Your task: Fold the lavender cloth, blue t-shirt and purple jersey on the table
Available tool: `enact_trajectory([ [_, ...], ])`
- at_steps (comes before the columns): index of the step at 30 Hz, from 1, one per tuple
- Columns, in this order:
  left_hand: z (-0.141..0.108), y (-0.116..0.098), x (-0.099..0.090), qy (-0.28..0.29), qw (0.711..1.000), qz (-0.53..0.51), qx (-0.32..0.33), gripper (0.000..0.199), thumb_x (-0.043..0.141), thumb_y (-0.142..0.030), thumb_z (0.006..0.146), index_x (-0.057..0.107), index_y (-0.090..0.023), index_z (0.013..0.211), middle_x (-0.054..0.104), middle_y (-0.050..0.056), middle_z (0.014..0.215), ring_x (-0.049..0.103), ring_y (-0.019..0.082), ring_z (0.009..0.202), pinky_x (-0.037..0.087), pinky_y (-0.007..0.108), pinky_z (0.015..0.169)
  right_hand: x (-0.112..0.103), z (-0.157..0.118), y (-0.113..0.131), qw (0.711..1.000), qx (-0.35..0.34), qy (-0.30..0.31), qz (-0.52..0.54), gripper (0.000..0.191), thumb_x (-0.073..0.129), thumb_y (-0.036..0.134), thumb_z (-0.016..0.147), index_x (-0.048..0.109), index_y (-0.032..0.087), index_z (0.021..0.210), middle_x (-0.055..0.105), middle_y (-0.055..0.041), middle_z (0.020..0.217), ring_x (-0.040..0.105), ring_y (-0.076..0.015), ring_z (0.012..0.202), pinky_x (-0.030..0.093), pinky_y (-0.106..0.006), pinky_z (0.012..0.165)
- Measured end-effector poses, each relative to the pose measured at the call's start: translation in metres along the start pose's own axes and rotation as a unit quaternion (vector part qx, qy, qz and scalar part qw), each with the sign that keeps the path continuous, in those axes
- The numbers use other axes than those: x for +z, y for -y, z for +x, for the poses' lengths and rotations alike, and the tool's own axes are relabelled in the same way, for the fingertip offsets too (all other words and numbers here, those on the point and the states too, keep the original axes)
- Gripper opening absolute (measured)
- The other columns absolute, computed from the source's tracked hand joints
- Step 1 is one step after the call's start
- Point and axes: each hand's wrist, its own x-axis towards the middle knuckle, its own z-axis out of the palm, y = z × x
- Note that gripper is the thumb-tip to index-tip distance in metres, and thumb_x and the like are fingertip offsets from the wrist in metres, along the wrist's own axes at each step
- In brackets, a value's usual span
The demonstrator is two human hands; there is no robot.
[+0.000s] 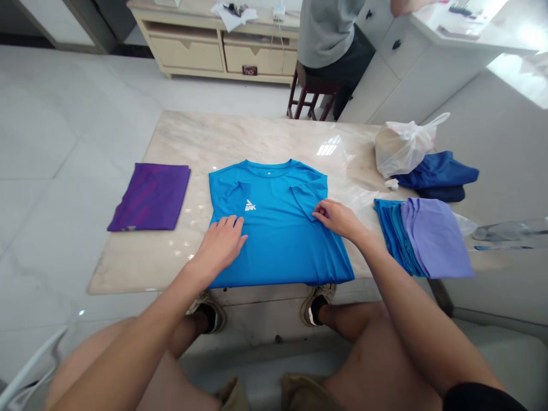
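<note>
A bright blue T-shirt (278, 245) with a white chest logo lies spread on the marble-look table, its collar pointing away from me. Both short sleeves are turned inward over the front, and the lower part reaches the near table edge. My left hand (225, 240) rests palm down on the shirt's left side, fingers extended and thumb apart. On the opposite side, my right hand (336, 217) pinches the fabric by the folded right sleeve between thumb and fingers.
A folded purple garment (152, 197) lies at left on the table (192, 134). At right are a stack of folded blue and lavender clothes (436, 240), dark blue fabric (440, 171), a white plastic bag (405, 145) and a clear bottle (509, 230). A person (329, 34) sits beyond.
</note>
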Motion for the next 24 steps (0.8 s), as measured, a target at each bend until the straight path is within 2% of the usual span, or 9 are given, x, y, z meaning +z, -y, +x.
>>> enact_trajectory([
  [3, 0.0, 0.013, -0.005, 0.013, 1.0, -0.024, 0.014, 0.048, 0.055, -0.035, 0.113, 0.061, -0.017, 0.158, 0.066, 0.017, 0.16, 0.065, 0.036, 0.143, 0.057, 0.047, 0.114, 0.019, -0.001, -0.001, 0.997, 0.011, -0.043, 0.067, 0.018, 0.055, 0.031, 0.108, 0.071, 0.022, 0.108, 0.08, -0.0117, 0.105, 0.073, -0.029, 0.095, 0.056, -0.039, 0.089],
  [5, 0.002, 0.022, -0.011, 0.003, 0.999, -0.04, 0.0, 0.047, 0.049, -0.037, 0.115, 0.061, -0.018, 0.157, 0.067, 0.016, 0.158, 0.067, 0.035, 0.14, 0.058, 0.046, 0.112, 0.025, 0.003, -0.001, 0.987, 0.032, -0.085, 0.129, 0.025, 0.046, 0.027, 0.109, 0.07, 0.022, 0.114, 0.08, -0.0109, 0.104, 0.074, -0.0276, 0.092, 0.057, -0.04, 0.092],
  [7, 0.004, 0.032, -0.018, -0.019, 0.998, -0.044, -0.049, 0.045, 0.044, -0.037, 0.116, 0.063, -0.018, 0.152, 0.07, 0.016, 0.152, 0.068, 0.034, 0.137, 0.06, 0.045, 0.107, 0.024, 0.007, -0.002, 0.978, 0.059, -0.119, 0.161, 0.03, 0.043, 0.024, 0.108, 0.07, 0.021, 0.119, 0.08, -0.0105, 0.106, 0.073, -0.0259, 0.088, 0.058, -0.04, 0.092],
  [10, 0.009, 0.051, -0.024, -0.01, 0.989, -0.032, -0.143, 0.044, 0.046, -0.042, 0.114, 0.066, -0.016, 0.143, 0.075, 0.019, 0.142, 0.072, 0.037, 0.13, 0.06, 0.044, 0.1, 0.017, 0.01, -0.009, 0.978, 0.088, -0.143, 0.119, 0.028, 0.048, 0.023, 0.104, 0.071, 0.02, 0.12, 0.077, -0.0148, 0.121, 0.071, -0.0269, 0.099, 0.056, -0.041, 0.1],
  [13, 0.014, 0.065, -0.022, 0.044, 0.977, -0.027, -0.206, 0.054, 0.053, -0.058, 0.11, 0.07, -0.014, 0.135, 0.079, 0.024, 0.132, 0.075, 0.043, 0.123, 0.06, 0.047, 0.098, 0.014, 0.005, -0.013, 0.988, 0.103, -0.102, 0.058, 0.025, 0.057, 0.028, 0.103, 0.069, 0.019, 0.123, 0.075, -0.0171, 0.123, 0.07, -0.0304, 0.107, 0.055, -0.043, 0.103],
  [15, 0.017, 0.068, -0.018, 0.066, 0.975, -0.032, -0.208, 0.055, 0.059, -0.063, 0.106, 0.074, -0.015, 0.13, 0.08, 0.025, 0.128, 0.076, 0.044, 0.124, 0.06, 0.046, 0.099, 0.015, 0.0, -0.011, 0.992, 0.108, -0.065, 0.022, 0.024, 0.059, 0.034, 0.106, 0.069, 0.02, 0.123, 0.076, -0.0167, 0.12, 0.07, -0.0326, 0.107, 0.054, -0.043, 0.1],
  [18, 0.017, 0.063, -0.012, 0.074, 0.98, -0.048, -0.18, 0.045, 0.065, -0.055, 0.105, 0.077, -0.017, 0.127, 0.081, 0.023, 0.129, 0.075, 0.042, 0.128, 0.058, 0.042, 0.102, 0.016, -0.011, -0.003, 0.992, 0.113, -0.042, -0.02, 0.025, 0.056, 0.039, 0.111, 0.069, 0.021, 0.122, 0.078, -0.0171, 0.121, 0.071, -0.0343, 0.109, 0.053, -0.042, 0.095],
  [21, 0.011, 0.054, -0.007, 0.078, 0.979, -0.058, -0.177, 0.039, 0.062, -0.047, 0.106, 0.079, -0.018, 0.125, 0.081, 0.022, 0.131, 0.075, 0.039, 0.128, 0.057, 0.04, 0.102, 0.014, -0.02, 0.008, 0.992, 0.118, -0.025, -0.044, 0.026, 0.052, 0.035, 0.114, 0.07, 0.019, 0.123, 0.079, -0.0195, 0.125, 0.072, -0.035, 0.114, 0.052, -0.04, 0.095],
  [24, -0.002, 0.052, -0.003, 0.087, 0.979, -0.056, -0.177, 0.04, 0.069, -0.052, 0.101, 0.082, -0.019, 0.118, 0.083, 0.022, 0.126, 0.077, 0.04, 0.123, 0.058, 0.04, 0.097, 0.009, -0.028, 0.018, 0.987, 0.141, 0.026, -0.067, 0.029, 0.053, 0.037, 0.114, 0.073, 0.019, 0.125, 0.081, -0.0204, 0.121, 0.075, -0.0351, 0.111, 0.052, -0.039, 0.091],
])
